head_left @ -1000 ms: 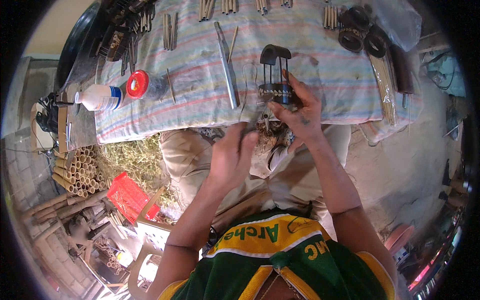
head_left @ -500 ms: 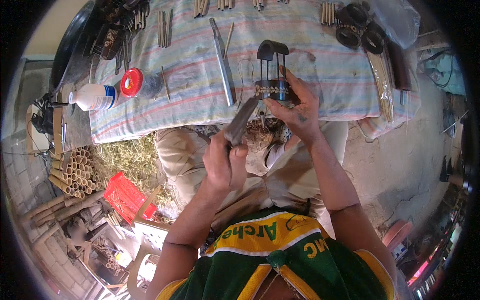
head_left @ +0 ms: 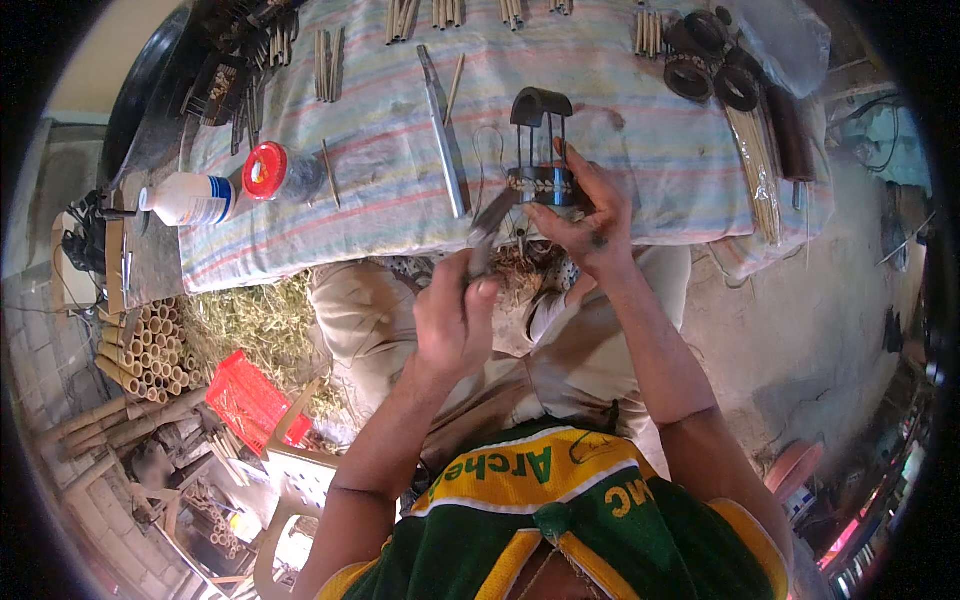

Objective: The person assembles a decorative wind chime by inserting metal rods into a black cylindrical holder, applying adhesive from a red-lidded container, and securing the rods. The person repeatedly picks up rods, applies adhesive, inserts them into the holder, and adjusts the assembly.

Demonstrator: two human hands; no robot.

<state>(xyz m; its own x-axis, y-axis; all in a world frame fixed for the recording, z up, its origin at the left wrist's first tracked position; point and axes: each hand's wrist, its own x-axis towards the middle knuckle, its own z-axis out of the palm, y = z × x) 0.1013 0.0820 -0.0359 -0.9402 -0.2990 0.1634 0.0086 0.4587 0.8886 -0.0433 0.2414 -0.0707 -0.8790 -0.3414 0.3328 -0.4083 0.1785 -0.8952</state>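
My left hand (head_left: 455,315) is wrapped round a flat grey blade-like tool (head_left: 493,218) that slants up and to the right. The tool's far end is at the lower left of a small dark bamboo craft piece (head_left: 540,187); whether they touch I cannot tell. This piece has a round base with a pale leaf pattern, thin upright posts and a curved roof. My right hand (head_left: 595,215) grips its base from the right, thumb in front and fingers behind. A thin loop of cord (head_left: 490,150) lies just left of the piece.
A striped cloth (head_left: 380,180) covers the table. On it lie a metal rod (head_left: 440,130), a white bottle (head_left: 192,199), a red-lidded jar (head_left: 268,171), bundled thin sticks (head_left: 755,165) and dark rings (head_left: 738,88). Cut bamboo tubes (head_left: 155,345) and a red crate (head_left: 250,400) stand lower left.
The tool has tilted and its blade shows a different face. My left hand has shifted slightly. My right hand still grips the craft piece, and the whole view has moved a little.
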